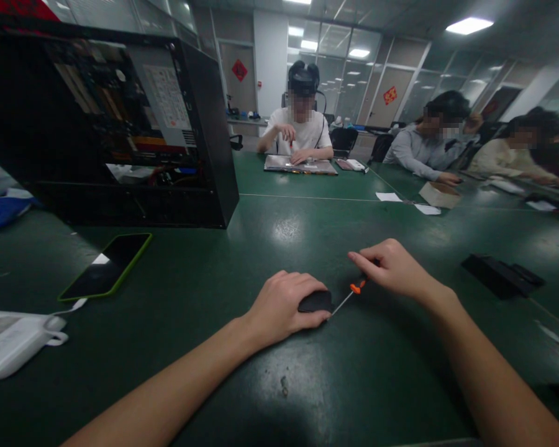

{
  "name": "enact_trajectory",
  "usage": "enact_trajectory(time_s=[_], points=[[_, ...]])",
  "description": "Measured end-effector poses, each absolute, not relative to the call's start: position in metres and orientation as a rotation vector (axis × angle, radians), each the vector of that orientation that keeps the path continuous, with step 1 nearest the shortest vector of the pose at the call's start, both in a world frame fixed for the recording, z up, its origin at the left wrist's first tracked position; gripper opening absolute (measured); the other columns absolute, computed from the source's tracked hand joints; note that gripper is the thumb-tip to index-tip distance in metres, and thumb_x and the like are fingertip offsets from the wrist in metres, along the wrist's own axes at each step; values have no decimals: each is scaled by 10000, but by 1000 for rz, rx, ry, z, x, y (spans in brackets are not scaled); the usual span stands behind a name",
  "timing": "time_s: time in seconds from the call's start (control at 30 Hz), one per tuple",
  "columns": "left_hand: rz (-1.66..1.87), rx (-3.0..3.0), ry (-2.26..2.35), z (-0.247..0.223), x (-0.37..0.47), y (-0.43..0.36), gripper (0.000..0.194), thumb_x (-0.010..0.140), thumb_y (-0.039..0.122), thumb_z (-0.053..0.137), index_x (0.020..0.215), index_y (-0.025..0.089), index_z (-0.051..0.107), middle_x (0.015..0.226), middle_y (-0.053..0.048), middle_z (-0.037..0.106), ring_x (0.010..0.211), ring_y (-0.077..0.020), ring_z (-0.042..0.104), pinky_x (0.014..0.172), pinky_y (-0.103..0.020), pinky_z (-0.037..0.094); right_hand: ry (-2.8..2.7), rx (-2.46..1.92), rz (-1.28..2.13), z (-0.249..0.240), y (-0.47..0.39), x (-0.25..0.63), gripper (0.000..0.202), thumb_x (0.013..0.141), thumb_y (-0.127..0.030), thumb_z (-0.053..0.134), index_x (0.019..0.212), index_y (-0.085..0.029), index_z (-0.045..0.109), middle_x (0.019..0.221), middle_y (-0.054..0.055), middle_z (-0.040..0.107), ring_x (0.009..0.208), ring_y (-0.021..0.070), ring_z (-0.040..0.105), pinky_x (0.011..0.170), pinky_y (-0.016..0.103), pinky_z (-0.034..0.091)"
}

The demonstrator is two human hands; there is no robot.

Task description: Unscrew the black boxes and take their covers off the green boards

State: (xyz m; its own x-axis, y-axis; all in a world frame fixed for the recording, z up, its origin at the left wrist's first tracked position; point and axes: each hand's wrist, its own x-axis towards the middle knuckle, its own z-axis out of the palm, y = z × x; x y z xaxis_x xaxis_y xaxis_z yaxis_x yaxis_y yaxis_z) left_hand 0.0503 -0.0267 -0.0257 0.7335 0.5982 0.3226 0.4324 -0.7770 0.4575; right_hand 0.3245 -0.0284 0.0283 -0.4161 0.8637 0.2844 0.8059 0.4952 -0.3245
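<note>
On the green table, my left hand (284, 307) is wrapped round a dark, rounded object (315, 302) that looks like a computer mouse. My right hand (387, 267) grips a screwdriver (356, 288) with a black and orange handle. Its thin metal shaft slants down to the left, and the tip is at the near right edge of the mouse, close to my left thumb. Whether the tip touches the mouse is too small to tell. The fingers of my right hand partly hide the handle.
An open black computer case (168, 208) stands at the left. Near it lie a green-edged phone (107, 267) and a white device with a cable (18, 341). A black object (502, 276) lies at the right. Across the table (279, 248), several people sit, one working on a flat panel (300, 166).
</note>
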Motion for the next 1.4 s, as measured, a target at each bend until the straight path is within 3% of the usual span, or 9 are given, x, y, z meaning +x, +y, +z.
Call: enact_trajectory(time_s=[0.13, 0.3, 0.43, 0.63, 0.87, 1.13, 1.4], points=[[658, 2590, 771, -26, 49, -27, 380, 934, 493, 726, 1205, 234, 662, 1213, -27, 744, 1076, -242, 693, 853, -359, 415, -2244, -1412, 139, 25, -32, 343, 615, 1052, -506, 434, 535, -185, 525, 475, -22, 491, 441, 88, 399, 524, 287, 284], [652, 2586, 771, -27, 49, -27, 382, 929, 489, 734, 1204, 235, 663, 1221, -23, 741, 1090, -241, 690, 856, -359, 414, -2181, -1451, 101, 18, -34, 353, 616, 1061, -494, 428, 551, -182, 576, 501, -10, 547, 448, 94, 428, 539, 293, 305], [655, 2575, 781, -27, 49, -27, 392, 927, 494, 735, 1213, 236, 659, 1220, -34, 743, 1093, -248, 690, 872, -366, 420, -2233, -1455, -30, 17, -41, 355, 605, 1053, -512, 443, 559, -190, 581, 490, -12, 508, 455, 103, 440, 540, 294, 300], [653, 2572, 798, -26, 50, -28, 391, 927, 500, 732, 1201, 230, 665, 1208, -35, 744, 1071, -250, 695, 857, -371, 423, -2482, -1399, -172, -2, -72, 362, 471, 1018, -556, 526, 751, -199, 678, 639, 13, 650, 540, 132, 591, 552, 285, 327], [649, 2562, 811, -25, 49, -28, 400, 930, 512, 728, 1208, 231, 663, 1221, -38, 744, 1089, -258, 693, 869, -378, 430, -2624, -1379, 18, -30, -99, 352, 357, 1079, -455, 444, 997, -204, 684, 793, 20, 722, 657, 139, 697, 592, 285, 386], [656, 2524, 810, -22, 48, -29, 409, 919, 480, 753, 1224, 222, 663, 1227, -42, 737, 1116, -266, 688, 916, -392, 461, -2596, -1361, -29, -37, -109, 341, 357, 1091, -401, 419, 891, -204, 639, 700, -6, 681, 573, 126, 654, 568, 293, 372], [631, 2390, 724, -13, 28, -17, 400, 881, 422, 800, 1206, 209, 708, 1156, -61, 744, 1032, -236, 707, 890, -340, 530, -2540, -1363, -63, -34, -102, 350, 312, 1078, -380, 463, 927, -199, 668, 726, 5, 696, 594, 121, 653, 586, 273, 387]])
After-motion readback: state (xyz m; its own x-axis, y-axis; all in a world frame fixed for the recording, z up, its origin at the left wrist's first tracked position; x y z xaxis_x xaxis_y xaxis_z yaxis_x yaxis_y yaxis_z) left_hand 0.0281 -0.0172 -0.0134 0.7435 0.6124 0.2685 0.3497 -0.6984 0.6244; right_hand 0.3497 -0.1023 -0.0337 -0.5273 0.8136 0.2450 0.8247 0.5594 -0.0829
